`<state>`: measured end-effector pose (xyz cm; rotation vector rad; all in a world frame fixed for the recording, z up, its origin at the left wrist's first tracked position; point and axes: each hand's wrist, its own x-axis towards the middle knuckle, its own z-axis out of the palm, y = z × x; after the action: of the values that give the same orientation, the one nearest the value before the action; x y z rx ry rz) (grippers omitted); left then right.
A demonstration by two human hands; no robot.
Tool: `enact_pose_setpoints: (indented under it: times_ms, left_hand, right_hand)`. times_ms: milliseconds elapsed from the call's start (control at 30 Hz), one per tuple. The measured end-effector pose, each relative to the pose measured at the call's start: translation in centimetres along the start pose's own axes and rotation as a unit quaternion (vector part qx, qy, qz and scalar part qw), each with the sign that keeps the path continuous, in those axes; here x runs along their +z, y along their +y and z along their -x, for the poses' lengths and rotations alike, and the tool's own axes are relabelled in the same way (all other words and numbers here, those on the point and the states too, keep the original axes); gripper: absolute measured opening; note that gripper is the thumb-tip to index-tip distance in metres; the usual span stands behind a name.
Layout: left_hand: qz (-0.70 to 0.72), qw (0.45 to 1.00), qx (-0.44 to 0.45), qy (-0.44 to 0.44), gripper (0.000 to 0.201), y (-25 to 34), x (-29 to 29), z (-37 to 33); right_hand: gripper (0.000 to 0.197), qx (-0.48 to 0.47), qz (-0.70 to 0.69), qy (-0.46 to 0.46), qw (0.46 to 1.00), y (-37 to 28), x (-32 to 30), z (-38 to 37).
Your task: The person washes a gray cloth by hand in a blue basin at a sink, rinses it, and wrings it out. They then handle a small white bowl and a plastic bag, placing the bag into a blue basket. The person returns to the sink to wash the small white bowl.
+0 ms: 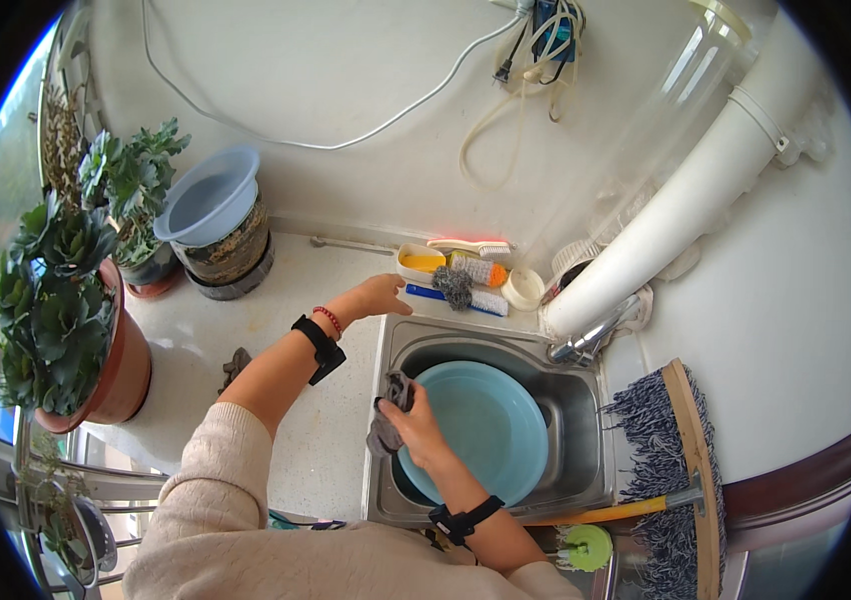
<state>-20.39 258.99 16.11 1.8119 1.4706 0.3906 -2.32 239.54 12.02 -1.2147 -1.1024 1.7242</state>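
Observation:
My right hand [418,425] grips a bunched grey cloth [384,438] over the left rim of the steel sink [378,490]. In the sink sits a light blue basin [481,430] with water in it. My left hand [378,295] reaches over the counter with its fingers stretched out and nothing in them. Just beyond its fingertips lie a blue-handled brush [486,301], a grey steel-wool scrubber [454,287] and a small white dish [410,263] with a yellow piece inside. A second dark grey cloth [234,368] lies on the counter, partly behind my left forearm.
An orange-bristled brush [481,268], a white-bristled brush [471,245] and a round cream container [523,289] stand by the wall. The faucet [586,345] and a thick white pipe [681,185] rise at the right, near a mop [691,440]. Potted plants [106,350] line the left.

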Motion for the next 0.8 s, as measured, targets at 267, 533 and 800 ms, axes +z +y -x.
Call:
enact_pose_setpoints:
  times_ms: [267,533,800]
  left_hand:
    - [-0.109,0.984,-0.018,0.136,0.124,-6.6,-0.5,-10.6]
    - [-0.111,0.985,0.012,0.128,0.111,-7.0,1.9,-14.3]
    - [0.090,0.974,0.069,0.197,0.088,-7.4,2.6,-11.3]
  right_hand:
    - [0.044,-0.068,0.311,-0.079,0.945,3.8,2.3,-1.5]
    - [0.025,-0.079,0.278,-0.039,0.957,-1.5,-3.6,-3.2]
    - [0.030,-0.280,0.495,0.077,0.819,-12.4,-6.7,-17.8]
